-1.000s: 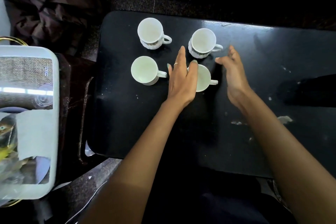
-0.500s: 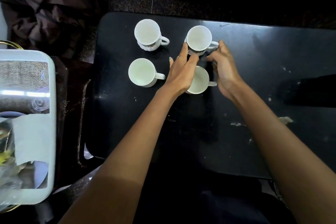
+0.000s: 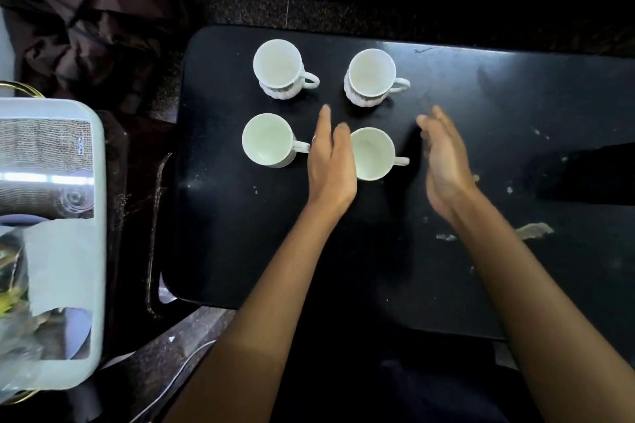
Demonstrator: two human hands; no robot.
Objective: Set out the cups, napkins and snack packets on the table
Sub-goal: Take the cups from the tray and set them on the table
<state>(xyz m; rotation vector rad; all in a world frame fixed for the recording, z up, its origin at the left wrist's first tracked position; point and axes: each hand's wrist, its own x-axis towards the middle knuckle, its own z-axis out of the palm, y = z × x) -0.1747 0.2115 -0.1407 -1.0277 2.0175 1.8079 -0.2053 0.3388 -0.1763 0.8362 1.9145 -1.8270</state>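
Note:
Several white cups stand upright on the black table [image 3: 446, 285], handles to the right: far left cup [image 3: 277, 67], far right cup [image 3: 370, 74], near left cup [image 3: 268, 140], near right cup [image 3: 372, 153]. My left hand [image 3: 331, 165] hovers flat between the two near cups, covering the left rim of the near right cup, fingers apart, holding nothing. My right hand [image 3: 445, 161] is open just right of that cup's handle, a little blurred and empty. A white napkin [image 3: 58, 264] lies in the tray [image 3: 98, 216] at the left.
The white tray on the left also holds clear packets [image 3: 20, 330] and a woven mat [image 3: 44, 148]. Dark cloth [image 3: 79, 27] lies at the back left. Pale scuffs [image 3: 534, 229] mark the table's right half. A thin white cable [image 3: 178, 374] runs on the floor.
Both hands have pulled back from the far right cup, which they touched half a second ago. That cup now stands free, and the right hand has moved away to the right.

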